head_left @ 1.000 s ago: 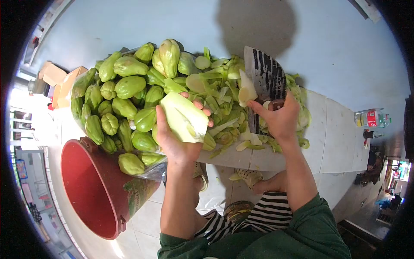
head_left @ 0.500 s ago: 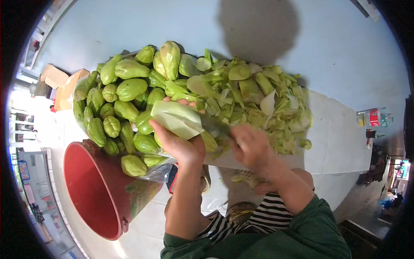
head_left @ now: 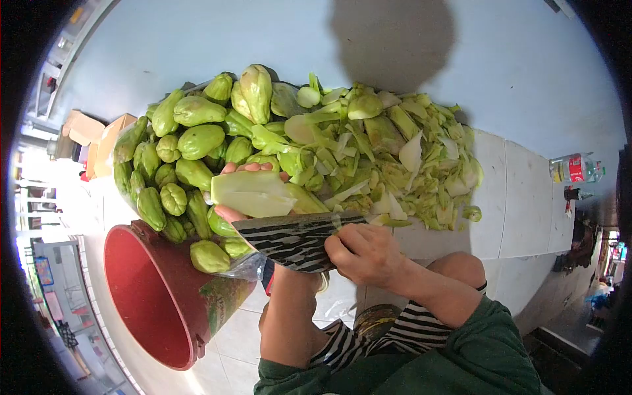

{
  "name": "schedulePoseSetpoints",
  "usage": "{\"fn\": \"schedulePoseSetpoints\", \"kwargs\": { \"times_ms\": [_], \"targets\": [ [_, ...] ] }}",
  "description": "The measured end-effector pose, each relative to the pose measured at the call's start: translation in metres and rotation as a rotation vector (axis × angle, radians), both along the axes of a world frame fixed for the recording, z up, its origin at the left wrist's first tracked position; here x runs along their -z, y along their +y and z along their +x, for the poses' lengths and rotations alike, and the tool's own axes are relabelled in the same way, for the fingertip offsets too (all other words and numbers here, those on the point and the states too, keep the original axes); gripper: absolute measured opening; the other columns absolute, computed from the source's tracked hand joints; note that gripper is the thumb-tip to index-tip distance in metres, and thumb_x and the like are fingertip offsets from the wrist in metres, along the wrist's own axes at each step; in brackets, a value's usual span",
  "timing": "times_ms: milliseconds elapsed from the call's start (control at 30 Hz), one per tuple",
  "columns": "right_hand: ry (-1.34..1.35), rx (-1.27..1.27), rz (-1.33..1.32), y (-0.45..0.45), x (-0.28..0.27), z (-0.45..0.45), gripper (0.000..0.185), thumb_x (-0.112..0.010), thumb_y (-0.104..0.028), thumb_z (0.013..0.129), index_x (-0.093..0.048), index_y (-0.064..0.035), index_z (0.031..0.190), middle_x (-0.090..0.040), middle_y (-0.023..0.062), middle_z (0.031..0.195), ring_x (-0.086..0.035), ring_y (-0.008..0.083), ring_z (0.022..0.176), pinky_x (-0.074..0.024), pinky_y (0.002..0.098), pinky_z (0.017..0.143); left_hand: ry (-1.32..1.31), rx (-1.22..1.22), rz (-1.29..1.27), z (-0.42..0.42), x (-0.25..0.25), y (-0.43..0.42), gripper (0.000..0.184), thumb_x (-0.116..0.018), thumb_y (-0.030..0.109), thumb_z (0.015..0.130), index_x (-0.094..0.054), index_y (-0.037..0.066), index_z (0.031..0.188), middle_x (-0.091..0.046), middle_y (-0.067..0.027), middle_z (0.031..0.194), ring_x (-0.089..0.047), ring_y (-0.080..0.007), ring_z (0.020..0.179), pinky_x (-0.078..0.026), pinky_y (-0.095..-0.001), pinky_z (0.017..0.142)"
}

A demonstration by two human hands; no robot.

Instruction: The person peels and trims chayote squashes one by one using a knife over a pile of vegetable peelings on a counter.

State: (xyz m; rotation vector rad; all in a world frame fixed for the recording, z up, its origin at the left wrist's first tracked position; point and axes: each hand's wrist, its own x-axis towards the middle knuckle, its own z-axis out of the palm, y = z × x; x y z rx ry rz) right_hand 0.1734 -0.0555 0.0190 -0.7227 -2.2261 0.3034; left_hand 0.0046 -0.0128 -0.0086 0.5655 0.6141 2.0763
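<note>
A pale, peeled piece of chayote (head_left: 253,193) lies in my left hand (head_left: 230,214), whose fingertips show beyond its far edge and whose palm is mostly behind the blade. My right hand (head_left: 365,253) is closed around the handle end of a broad dark knife (head_left: 289,240) with pale streaks. The blade lies across the near side of the piece, over my left palm. Behind it are whole green chayotes (head_left: 201,141) on the left and a heap of peelings and cut scraps (head_left: 395,151) on the right.
A large red bucket (head_left: 148,296) stands tipped at the lower left. Plastic bottle (head_left: 577,169) lies at the far right on the white tiled surface (head_left: 526,197). Cardboard box (head_left: 110,145) is at the left. My knees and sandals are below the tiled edge.
The knife has swung from over the peelings on the right to the piece in my left hand. My left hand has moved left, and the piece now lies more level.
</note>
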Motion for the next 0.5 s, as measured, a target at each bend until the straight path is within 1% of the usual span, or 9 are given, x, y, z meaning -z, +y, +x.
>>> {"fn": "schedulePoseSetpoints", "kwargs": {
  "times_ms": [133, 200, 233, 300, 333, 400, 433, 500],
  "targets": [
    [0.030, 0.007, -0.011, 0.000, 0.003, 0.000, 0.045, -0.067, -0.009, 0.061, -0.050, -0.0043, 0.102, -0.049, 0.0064, 0.073, -0.055, 0.0235, 0.057, -0.0451, 0.0341, 0.047, -0.096, 0.089, 0.083, -0.003, 0.009, 0.001, 0.067, -0.046, 0.065, 0.092, -0.043, 0.009, 0.130, -0.056, -0.0149, 0.109, -0.055, -0.0313, 0.102, -0.055, -0.0510, 0.082],
    [0.036, 0.003, -0.014, 0.000, 0.003, 0.000, 0.044, -0.067, -0.009, 0.061, -0.050, -0.0040, 0.102, -0.049, 0.0067, 0.073, -0.055, 0.0237, 0.057, -0.0451, 0.0343, 0.047, -0.138, 0.169, 0.157, -0.004, 0.011, 0.001, 0.067, -0.049, 0.063, 0.091, -0.042, 0.010, 0.132, -0.056, -0.0146, 0.112, -0.054, -0.0322, 0.105, -0.053, -0.0551, 0.083],
    [0.037, 0.003, -0.022, 0.000, 0.003, 0.000, 0.044, -0.067, -0.009, 0.061, -0.051, -0.0037, 0.101, -0.049, 0.0067, 0.073, -0.055, 0.0239, 0.058, -0.0452, 0.0345, 0.047, -0.138, 0.170, 0.157, -0.003, 0.013, 0.001, 0.067, -0.049, 0.063, 0.091, -0.042, 0.010, 0.132, -0.056, -0.0146, 0.112, -0.054, -0.0322, 0.105, -0.053, -0.0551, 0.083],
    [0.038, 0.006, -0.032, 0.000, 0.002, 0.000, 0.043, -0.067, -0.009, 0.061, -0.051, -0.0034, 0.101, -0.049, 0.0068, 0.074, -0.056, 0.0240, 0.058, -0.0452, 0.0348, 0.048, -0.248, 0.196, 0.178, 0.002, 0.016, 0.000, 0.065, -0.052, 0.061, 0.091, -0.042, 0.011, 0.131, -0.056, -0.0138, 0.112, -0.053, -0.0329, 0.105, -0.051, -0.0600, 0.084],
    [0.039, 0.010, -0.042, 0.000, 0.003, 0.000, 0.043, -0.067, -0.009, 0.061, -0.051, -0.0032, 0.101, -0.049, 0.0070, 0.074, -0.056, 0.0244, 0.059, -0.0453, 0.0351, 0.048, -0.249, 0.199, 0.178, -0.001, 0.019, 0.000, 0.065, -0.052, 0.061, 0.091, -0.042, 0.011, 0.131, -0.056, -0.0138, 0.112, -0.053, -0.0329, 0.105, -0.051, -0.0600, 0.084],
    [0.040, 0.017, -0.053, 0.000, 0.002, 0.001, 0.043, -0.067, -0.009, 0.061, -0.051, -0.0030, 0.101, -0.049, 0.0071, 0.074, -0.056, 0.0247, 0.059, -0.0455, 0.0354, 0.048, -0.041, 0.259, 0.172, -0.007, 0.021, 0.001, 0.063, -0.055, 0.059, 0.090, -0.044, 0.011, 0.130, -0.055, -0.0134, 0.113, -0.052, -0.0331, 0.107, -0.050, -0.0628, 0.083],
    [0.032, 0.015, -0.066, 0.000, 0.002, 0.002, 0.042, -0.067, -0.009, 0.061, -0.052, -0.0026, 0.100, -0.050, 0.0074, 0.074, -0.056, 0.0250, 0.059, -0.0457, 0.0353, 0.049, -0.041, 0.260, 0.172, -0.004, 0.022, 0.001, 0.063, -0.055, 0.059, 0.090, -0.044, 0.011, 0.130, -0.055, -0.0134, 0.113, -0.052, -0.0331, 0.107, -0.050, -0.0628, 0.083],
    [0.025, 0.014, -0.080, 0.000, -0.002, 0.002, 0.041, -0.067, -0.009, 0.062, -0.053, -0.0021, 0.099, -0.050, 0.0076, 0.074, -0.057, 0.0253, 0.060, -0.0460, 0.0353, 0.049, -0.408, 0.291, 0.257, 0.005, 0.023, 0.001, 0.057, -0.057, 0.053, 0.091, -0.045, 0.011, 0.128, -0.055, -0.0143, 0.115, -0.052, -0.0332, 0.109, -0.051, -0.0615, 0.083]
  ]
}}
